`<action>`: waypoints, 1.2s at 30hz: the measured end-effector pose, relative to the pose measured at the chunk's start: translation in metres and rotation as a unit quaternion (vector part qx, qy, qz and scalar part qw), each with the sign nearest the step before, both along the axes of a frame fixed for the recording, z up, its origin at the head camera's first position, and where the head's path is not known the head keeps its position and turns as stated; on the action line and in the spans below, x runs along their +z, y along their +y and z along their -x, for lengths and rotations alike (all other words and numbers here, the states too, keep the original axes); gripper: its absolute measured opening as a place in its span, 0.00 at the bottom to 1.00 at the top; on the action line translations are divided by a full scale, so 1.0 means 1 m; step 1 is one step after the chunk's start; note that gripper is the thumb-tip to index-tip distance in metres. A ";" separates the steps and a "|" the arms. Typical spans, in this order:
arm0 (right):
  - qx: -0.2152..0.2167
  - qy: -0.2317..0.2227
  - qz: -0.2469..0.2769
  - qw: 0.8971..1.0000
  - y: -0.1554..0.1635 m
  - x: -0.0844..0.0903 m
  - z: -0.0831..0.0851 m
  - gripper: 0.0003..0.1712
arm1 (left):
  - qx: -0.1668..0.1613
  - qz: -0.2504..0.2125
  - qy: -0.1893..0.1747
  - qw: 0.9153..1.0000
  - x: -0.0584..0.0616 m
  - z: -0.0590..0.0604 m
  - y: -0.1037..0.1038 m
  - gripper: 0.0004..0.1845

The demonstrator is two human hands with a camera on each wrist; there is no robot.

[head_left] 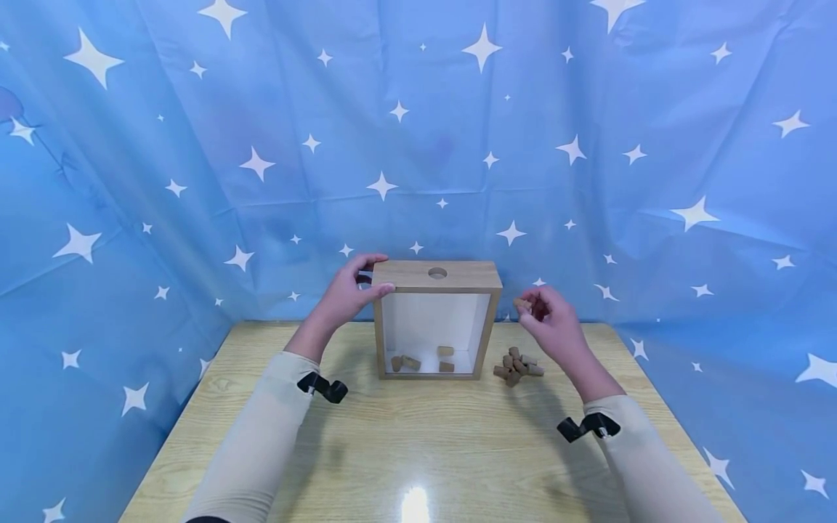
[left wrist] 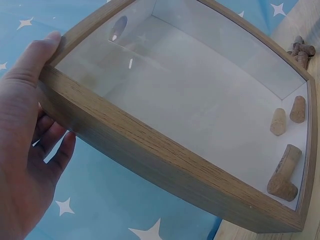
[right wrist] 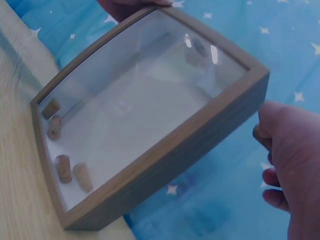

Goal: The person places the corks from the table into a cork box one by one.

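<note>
My left hand (head_left: 346,294) grips the top left corner of the wooden box (head_left: 437,319) mid-frame on the counter (head_left: 418,450) to steady it, while my right hand (head_left: 549,319) pinches a cork (head_left: 520,302) just right of it, above the cork pile (head_left: 516,365).

A blue curtain (head_left: 418,131) printed with white stars hangs behind and to both sides of the fingers; a pale wooden desk (head_left: 418,450) spreads beneath them
</note>
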State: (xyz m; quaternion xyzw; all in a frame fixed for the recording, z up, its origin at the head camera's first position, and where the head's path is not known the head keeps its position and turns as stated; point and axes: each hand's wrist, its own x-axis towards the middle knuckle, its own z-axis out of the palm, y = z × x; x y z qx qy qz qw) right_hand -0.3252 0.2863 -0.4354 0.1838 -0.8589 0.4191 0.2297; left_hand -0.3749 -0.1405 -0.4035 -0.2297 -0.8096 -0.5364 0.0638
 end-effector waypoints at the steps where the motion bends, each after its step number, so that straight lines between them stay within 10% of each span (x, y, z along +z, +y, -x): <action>1: 0.000 0.007 0.001 1.000 -0.002 0.003 0.001 0.10 | 0.000 0.000 0.001 1.000 0.000 0.000 0.000 0.36; 16: -0.023 0.067 0.038 0.997 -0.033 0.057 0.011 0.12 | -0.002 -0.004 0.002 1.000 -0.001 0.002 0.000 0.37; 36: 0.085 0.110 -0.036 0.990 -0.093 0.094 0.025 0.14 | -0.002 -0.003 0.003 1.000 0.001 -0.001 0.001 0.38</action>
